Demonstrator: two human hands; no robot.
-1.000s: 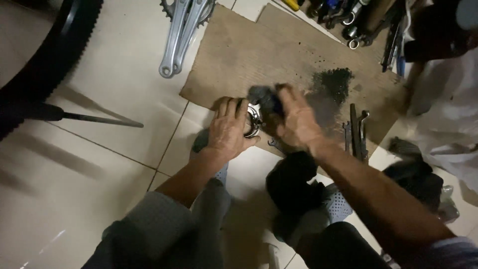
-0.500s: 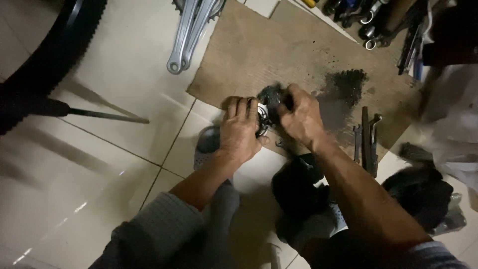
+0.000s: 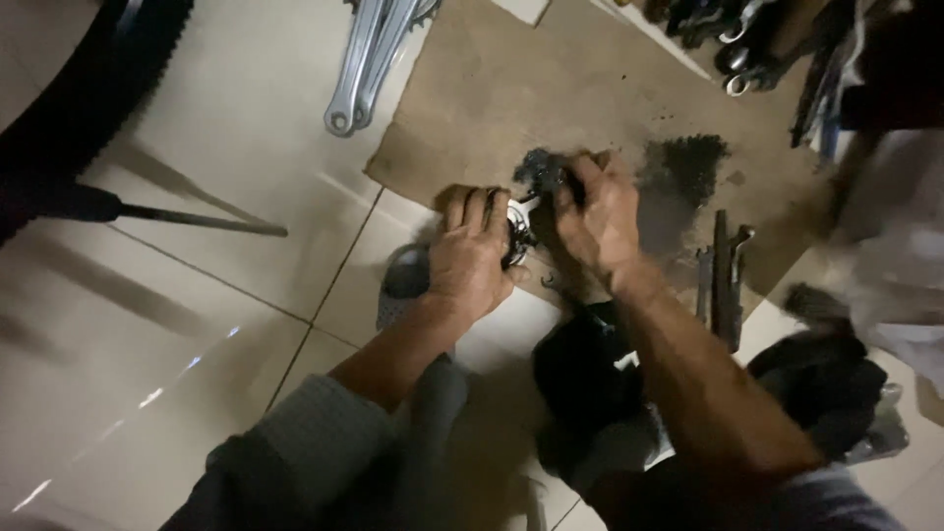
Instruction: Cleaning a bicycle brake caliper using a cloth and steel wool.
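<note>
My left hand (image 3: 470, 254) curls its fingers tight around a round shiny metal part (image 3: 515, 236), steadying it just over the near edge of the cardboard sheet (image 3: 551, 88), so grime lands there. My right hand (image 3: 600, 218) pinches a dark greasy rag (image 3: 540, 172) against the part's top. Left of the cardboard lies bare tile (image 3: 197, 324); right, dark tools (image 3: 723, 280) crowd its edge.

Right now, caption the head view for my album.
Left hand grips a metal part; right hand rubs it with a dark rag over cardboard.
</note>
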